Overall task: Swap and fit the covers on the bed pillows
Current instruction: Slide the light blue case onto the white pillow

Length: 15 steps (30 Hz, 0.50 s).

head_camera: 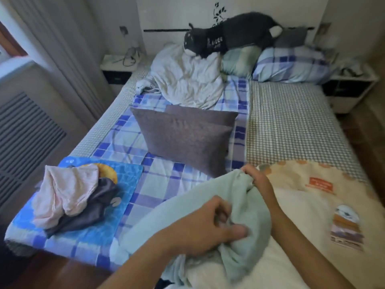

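Your left hand (210, 224) pinches the pale green cover (233, 197) between thumb and curled fingers; your right hand (255, 178) grips its far bunched edge, white pillow (291, 226) just beneath.

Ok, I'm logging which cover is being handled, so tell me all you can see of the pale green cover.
The pale green cover is soft, crumpled cloth, plain with no print. It lies bunched at the near edge of the bed, over a white pillow. The left hand pinches a fold near its middle; the right hand grips its far end.
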Each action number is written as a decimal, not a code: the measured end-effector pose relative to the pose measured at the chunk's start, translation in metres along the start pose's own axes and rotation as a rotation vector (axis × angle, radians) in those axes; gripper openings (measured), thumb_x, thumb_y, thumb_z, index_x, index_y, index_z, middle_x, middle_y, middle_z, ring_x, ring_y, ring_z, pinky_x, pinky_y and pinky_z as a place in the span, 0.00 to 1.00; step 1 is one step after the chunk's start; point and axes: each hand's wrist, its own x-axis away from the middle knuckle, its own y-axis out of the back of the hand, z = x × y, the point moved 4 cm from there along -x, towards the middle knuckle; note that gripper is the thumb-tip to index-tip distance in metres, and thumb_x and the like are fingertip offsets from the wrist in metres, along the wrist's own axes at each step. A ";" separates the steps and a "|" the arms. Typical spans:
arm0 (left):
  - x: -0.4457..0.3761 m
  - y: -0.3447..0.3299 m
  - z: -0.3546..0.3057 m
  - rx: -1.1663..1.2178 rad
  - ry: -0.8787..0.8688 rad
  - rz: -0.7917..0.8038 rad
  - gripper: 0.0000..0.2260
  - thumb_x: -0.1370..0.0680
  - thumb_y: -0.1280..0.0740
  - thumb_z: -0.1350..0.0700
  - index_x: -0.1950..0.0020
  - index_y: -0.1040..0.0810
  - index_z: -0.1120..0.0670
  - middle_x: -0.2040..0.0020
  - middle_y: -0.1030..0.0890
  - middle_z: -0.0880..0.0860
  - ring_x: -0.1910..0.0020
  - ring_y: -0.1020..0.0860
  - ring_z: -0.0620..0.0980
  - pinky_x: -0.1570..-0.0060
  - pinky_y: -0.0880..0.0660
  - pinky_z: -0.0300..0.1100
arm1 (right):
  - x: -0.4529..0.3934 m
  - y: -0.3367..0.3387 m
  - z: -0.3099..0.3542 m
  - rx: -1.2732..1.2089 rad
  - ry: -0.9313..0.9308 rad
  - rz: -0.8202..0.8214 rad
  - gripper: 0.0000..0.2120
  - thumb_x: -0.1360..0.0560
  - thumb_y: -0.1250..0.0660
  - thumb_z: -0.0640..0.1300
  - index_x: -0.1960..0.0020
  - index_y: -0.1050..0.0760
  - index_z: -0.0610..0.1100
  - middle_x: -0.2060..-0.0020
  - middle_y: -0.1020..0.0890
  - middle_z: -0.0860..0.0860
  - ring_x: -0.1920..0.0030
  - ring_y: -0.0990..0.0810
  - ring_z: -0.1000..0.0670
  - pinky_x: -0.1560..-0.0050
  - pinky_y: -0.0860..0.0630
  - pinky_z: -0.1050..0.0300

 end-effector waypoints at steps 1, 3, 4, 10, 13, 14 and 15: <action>-0.006 -0.010 -0.002 -0.093 0.026 0.007 0.28 0.36 0.29 0.27 0.42 0.29 0.38 0.48 0.22 0.40 0.49 0.23 0.38 0.41 0.25 0.46 | 0.000 -0.005 -0.007 0.005 -0.053 0.055 0.14 0.22 0.38 0.38 0.66 0.31 0.43 0.72 0.30 0.51 0.69 0.32 0.55 0.65 0.32 0.61; -0.019 -0.022 -0.005 -0.180 -0.014 -0.014 0.32 0.34 0.28 0.30 0.35 0.33 0.37 0.43 0.23 0.37 0.45 0.24 0.38 0.39 0.27 0.40 | -0.001 -0.007 -0.013 0.064 -0.132 0.117 0.14 0.21 0.37 0.39 0.65 0.27 0.44 0.70 0.27 0.52 0.68 0.29 0.55 0.63 0.31 0.61; -0.027 -0.022 -0.006 -0.229 -0.059 -0.049 0.28 0.30 0.29 0.33 0.35 0.31 0.39 0.44 0.22 0.37 0.46 0.24 0.38 0.41 0.26 0.40 | 0.000 -0.005 -0.010 0.127 -0.102 0.137 0.12 0.21 0.37 0.37 0.64 0.26 0.41 0.70 0.27 0.52 0.68 0.29 0.57 0.64 0.31 0.63; -0.042 -0.028 -0.018 -0.328 -0.118 -0.343 0.10 0.21 0.39 0.42 0.46 0.26 0.46 0.46 0.26 0.47 0.46 0.28 0.48 0.43 0.27 0.49 | 0.001 0.034 -0.002 0.438 0.068 0.155 0.14 0.27 0.33 0.28 0.60 0.23 0.47 0.68 0.20 0.58 0.65 0.23 0.62 0.60 0.28 0.72; -0.037 -0.042 -0.002 -0.283 0.058 -0.319 0.26 0.27 0.38 0.30 0.36 0.34 0.44 0.41 0.31 0.45 0.41 0.31 0.47 0.42 0.29 0.48 | 0.003 0.041 -0.023 0.368 -0.048 0.089 0.10 0.24 0.36 0.28 0.56 0.20 0.40 0.62 0.19 0.44 0.63 0.24 0.55 0.56 0.25 0.66; -0.037 -0.045 0.004 -0.267 0.082 -0.280 0.26 0.28 0.37 0.29 0.37 0.34 0.43 0.43 0.28 0.44 0.43 0.28 0.46 0.45 0.27 0.48 | 0.008 0.039 -0.027 0.329 -0.026 0.040 0.08 0.24 0.37 0.26 0.54 0.20 0.34 0.61 0.20 0.39 0.62 0.24 0.56 0.55 0.25 0.65; -0.037 -0.046 0.007 -0.239 0.079 -0.251 0.24 0.27 0.36 0.30 0.40 0.32 0.43 0.46 0.25 0.43 0.47 0.25 0.45 0.48 0.26 0.46 | 0.013 0.037 -0.026 0.297 0.018 0.000 0.06 0.25 0.35 0.27 0.54 0.20 0.32 0.61 0.20 0.40 0.63 0.24 0.59 0.57 0.25 0.67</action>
